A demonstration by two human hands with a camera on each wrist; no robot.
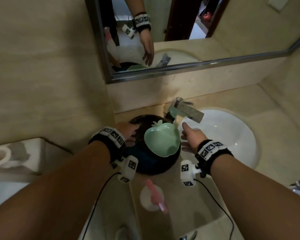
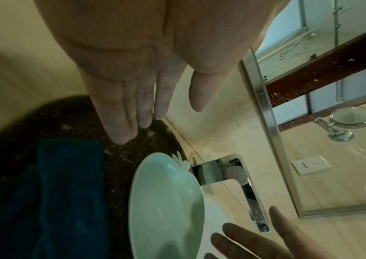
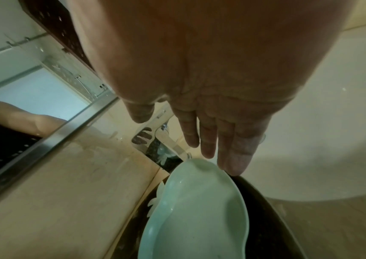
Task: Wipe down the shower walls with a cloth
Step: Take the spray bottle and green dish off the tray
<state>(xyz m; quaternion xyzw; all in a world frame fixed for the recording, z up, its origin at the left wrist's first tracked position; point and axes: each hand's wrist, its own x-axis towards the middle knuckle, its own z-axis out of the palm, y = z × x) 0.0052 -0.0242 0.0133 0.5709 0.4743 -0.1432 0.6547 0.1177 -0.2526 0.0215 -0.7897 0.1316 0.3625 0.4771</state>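
A dark blue cloth (image 2: 66, 192) lies folded inside a dark round basin (image 1: 142, 120) on the counter; in the head view the cloth (image 1: 142, 160) is mostly hidden under a pale green apple-shaped dish (image 1: 160, 142) that rests across the basin. My left hand (image 1: 131, 132) reaches over the basin's left rim with its fingers (image 2: 122, 126) straight, above the basin and just beyond the cloth. My right hand (image 1: 189, 135) is spread just right of the dish, and its fingertips (image 3: 230, 164) sit close to the dish's rim (image 3: 199, 210). Neither hand holds anything.
A chrome tap (image 1: 185, 111) stands behind the basin, and a white sink (image 1: 232, 135) lies to the right. A spray bottle with a pink trigger (image 1: 153, 196) stands on the counter near me. A mirror (image 1: 180, 40) covers the wall ahead. A toilet roll (image 1: 0, 155) sits at the left.
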